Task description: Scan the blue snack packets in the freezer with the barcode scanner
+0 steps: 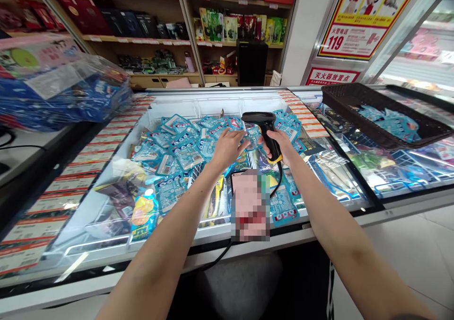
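In my right hand (282,146) is a black and yellow barcode scanner (270,137), gripped by its handle, with its head pointing left. A cable runs down from the handle. My left hand (230,146) hovers over the packets with its fingers stretched and the thumb apart. Just right of its fingertips is a small blue packet (252,137); I cannot tell whether they touch. Many flat blue packets (187,155) lie spread over the glass top of a freezer (117,235). A phone (248,206), its screen blurred out, lies below my hands.
A brown basket (386,137) with several blue packets stands on the right. Plastic-wrapped goods (64,88) are stacked at the left. Price labels (81,185) line the glass. Behind the freezer are shelves (142,40) and a black box-like object (251,62).
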### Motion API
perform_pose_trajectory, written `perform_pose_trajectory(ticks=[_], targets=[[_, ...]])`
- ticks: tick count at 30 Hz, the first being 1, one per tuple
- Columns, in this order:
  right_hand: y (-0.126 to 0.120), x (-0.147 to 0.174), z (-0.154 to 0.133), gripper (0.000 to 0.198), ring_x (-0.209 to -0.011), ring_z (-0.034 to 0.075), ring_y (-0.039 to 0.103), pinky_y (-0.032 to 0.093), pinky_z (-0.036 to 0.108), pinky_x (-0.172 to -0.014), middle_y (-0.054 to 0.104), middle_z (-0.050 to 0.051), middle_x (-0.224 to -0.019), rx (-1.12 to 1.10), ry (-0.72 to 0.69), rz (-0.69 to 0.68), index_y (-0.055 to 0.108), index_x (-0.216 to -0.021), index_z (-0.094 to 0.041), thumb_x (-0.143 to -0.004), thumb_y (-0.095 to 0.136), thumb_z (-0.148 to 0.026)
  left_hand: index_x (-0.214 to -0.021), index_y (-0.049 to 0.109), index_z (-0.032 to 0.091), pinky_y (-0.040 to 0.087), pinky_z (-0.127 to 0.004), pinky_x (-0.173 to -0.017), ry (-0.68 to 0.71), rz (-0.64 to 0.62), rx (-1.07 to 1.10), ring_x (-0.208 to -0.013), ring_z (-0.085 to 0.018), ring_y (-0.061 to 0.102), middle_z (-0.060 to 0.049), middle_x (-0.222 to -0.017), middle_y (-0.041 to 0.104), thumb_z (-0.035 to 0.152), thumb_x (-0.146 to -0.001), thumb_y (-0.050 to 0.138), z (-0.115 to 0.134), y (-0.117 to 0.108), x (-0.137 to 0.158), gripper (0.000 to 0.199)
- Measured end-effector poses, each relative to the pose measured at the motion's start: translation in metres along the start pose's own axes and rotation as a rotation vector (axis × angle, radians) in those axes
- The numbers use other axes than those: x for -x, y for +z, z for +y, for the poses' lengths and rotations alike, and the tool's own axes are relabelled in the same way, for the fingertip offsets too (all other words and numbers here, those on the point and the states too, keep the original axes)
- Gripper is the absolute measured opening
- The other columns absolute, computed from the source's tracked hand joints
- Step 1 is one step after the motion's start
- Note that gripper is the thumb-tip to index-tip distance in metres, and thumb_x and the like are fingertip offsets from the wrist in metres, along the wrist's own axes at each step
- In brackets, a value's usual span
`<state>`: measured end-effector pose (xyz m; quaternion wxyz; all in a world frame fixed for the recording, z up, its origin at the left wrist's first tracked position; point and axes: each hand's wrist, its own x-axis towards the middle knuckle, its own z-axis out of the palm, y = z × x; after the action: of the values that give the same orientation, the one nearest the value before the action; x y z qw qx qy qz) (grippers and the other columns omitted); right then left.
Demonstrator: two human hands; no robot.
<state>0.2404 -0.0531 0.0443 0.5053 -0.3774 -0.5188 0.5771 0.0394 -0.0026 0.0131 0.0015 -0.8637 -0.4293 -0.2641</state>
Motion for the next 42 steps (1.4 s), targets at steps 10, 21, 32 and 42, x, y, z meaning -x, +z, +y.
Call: perform_pose_trajectory(ticks=[10, 21, 32, 42], targets=[[-0.001, 0.004, 0.000, 0.039, -0.040, 0.009, 0.046, 0.036, 0.024, -0.034, 0.062, -0.002, -0.064, -0.064, -0.026, -0.039, 0.051, -0.090, -0.021, -0.076, 0.069, -0.052, -0.119, 0.063, 0.015, 0.043, -0.052, -0.097, -0.196, -0.152, -0.048, -0.118, -0.040, 0.057, -0.019, -0.121, 0.062, 0.038, -0.073, 0.077, 0.012, 0.006, -0.033, 0.053], [-0.007, 0.001, 0.014, 0.042, -0.037, 0.010, 0.046, 0.039, 0.024, -0.034, 0.060, -0.001, -0.055, 0.038, 0.031, -0.170, 0.060, -0.084, -0.017, -0.082, 0.065, -0.059, -0.115, 0.043, 0.020, 0.050, -0.038, -0.093, -0.595, 0.618, 0.802, -0.106, -0.021, 0.062, -0.009, -0.111, 0.063, 0.042, -0.088, 0.058, -0.045, -0.002, 0.037, 0.038], [0.003, 0.004, 0.016, 0.039, -0.040, 0.010, 0.048, 0.036, 0.023, -0.035, 0.066, 0.001, -0.067, 0.140, 0.046, -0.250, 0.062, -0.100, -0.019, -0.085, 0.064, -0.055, -0.115, 0.036, 0.021, 0.054, -0.040, -0.087, -0.599, 0.594, 0.927, -0.092, -0.021, 0.069, -0.009, -0.104, 0.069, 0.038, -0.085, 0.059, -0.049, 0.004, 0.033, 0.041], [0.004, 0.005, 0.013, 0.039, -0.041, 0.011, 0.049, 0.038, 0.024, -0.036, 0.063, 0.000, -0.062, 0.180, 0.046, -0.292, 0.061, -0.099, -0.018, -0.086, 0.063, -0.055, -0.113, 0.038, 0.020, 0.054, -0.037, -0.082, -0.591, 0.587, 0.851, -0.090, -0.020, 0.068, -0.010, -0.103, 0.068, 0.039, -0.086, 0.060, -0.043, -0.001, 0.034, 0.040]])
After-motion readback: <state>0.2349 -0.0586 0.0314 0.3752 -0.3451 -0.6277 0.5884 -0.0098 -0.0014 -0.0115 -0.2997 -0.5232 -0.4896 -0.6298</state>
